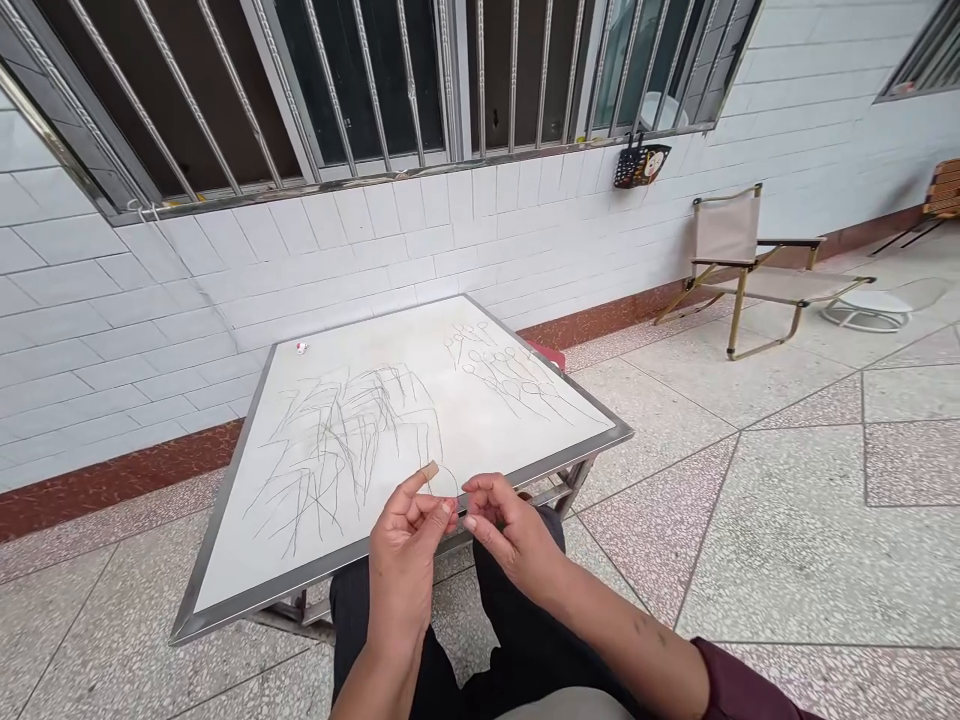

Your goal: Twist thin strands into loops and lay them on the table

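Above the table's near edge, my left hand (pixel 411 525) pinches a thin wire (pixel 452 476) between thumb and fingers. The wire arcs up in a loop from the fingertips. A tan strip wraps the tip of my left index finger. Just to the right, my right hand (pixel 514 530) has its fingers curled, with a gap between thumb and index finger; I see nothing held in it. Bent dark wires (pixel 337 430) lie in a loose spread across the left half of the white table (pixel 405 340). Wires with looped ends (pixel 510 365) lie in rows at the right.
A tiny red-and-white object (pixel 301 348) rests at the table's far left corner. Behind stands a white tiled wall (pixel 375 230) with barred windows, where a small patterned bag (pixel 641 163) hangs. A folding chair (pixel 739 255) and a white round stool (pixel 870 308) stand at right.
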`<state>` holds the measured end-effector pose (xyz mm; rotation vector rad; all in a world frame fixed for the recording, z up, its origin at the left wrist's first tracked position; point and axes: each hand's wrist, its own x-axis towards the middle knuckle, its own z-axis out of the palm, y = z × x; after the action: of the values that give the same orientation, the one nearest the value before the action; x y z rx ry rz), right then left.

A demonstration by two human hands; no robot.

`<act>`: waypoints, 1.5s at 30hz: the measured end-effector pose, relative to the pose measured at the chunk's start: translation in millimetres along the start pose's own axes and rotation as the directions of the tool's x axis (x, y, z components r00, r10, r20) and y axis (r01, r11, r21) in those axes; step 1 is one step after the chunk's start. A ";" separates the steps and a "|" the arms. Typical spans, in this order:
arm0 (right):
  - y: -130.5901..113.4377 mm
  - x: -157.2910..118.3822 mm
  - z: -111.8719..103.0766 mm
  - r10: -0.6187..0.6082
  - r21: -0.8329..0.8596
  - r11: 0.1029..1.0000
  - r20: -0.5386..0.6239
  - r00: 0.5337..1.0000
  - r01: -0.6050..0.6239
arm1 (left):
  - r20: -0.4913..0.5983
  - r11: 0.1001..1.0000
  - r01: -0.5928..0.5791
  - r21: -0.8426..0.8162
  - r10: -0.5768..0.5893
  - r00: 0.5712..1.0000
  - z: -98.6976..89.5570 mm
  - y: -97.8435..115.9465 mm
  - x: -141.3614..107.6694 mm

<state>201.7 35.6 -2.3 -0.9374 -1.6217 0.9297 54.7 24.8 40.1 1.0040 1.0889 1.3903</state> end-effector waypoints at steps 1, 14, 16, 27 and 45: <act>-0.1 -0.1 2.6 -0.030 0.000 1.000 -0.025 0.999 0.030 | 0.014 1.000 0.002 0.027 -0.002 1.000 0.5 -0.1 -2.2; 13.1 5.0 11.2 0.036 0.060 0.998 -0.100 0.994 -0.030 | 0.119 0.998 0.006 0.056 -0.012 0.993 -12.4 -9.6 -12.5; 14.5 5.8 9.3 0.035 0.036 0.999 -0.124 0.992 -0.030 | 0.118 0.999 0.008 0.032 -0.012 0.993 -15.4 -11.0 -12.1; 14.7 7.1 0.0 0.036 0.030 0.999 -0.022 0.999 -0.035 | 0.242 0.978 0.185 -0.092 -0.158 0.957 -24.1 -0.4 -13.3; -0.8 8.7 -1.3 -0.224 -0.071 0.967 0.211 0.951 0.244 | 0.293 0.955 0.297 -0.006 -0.282 0.913 -35.9 4.9 -21.8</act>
<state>201.2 43.3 2.0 -0.7117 -1.9184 0.8067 20.8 -0.1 36.3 0.9323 0.9345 0.9898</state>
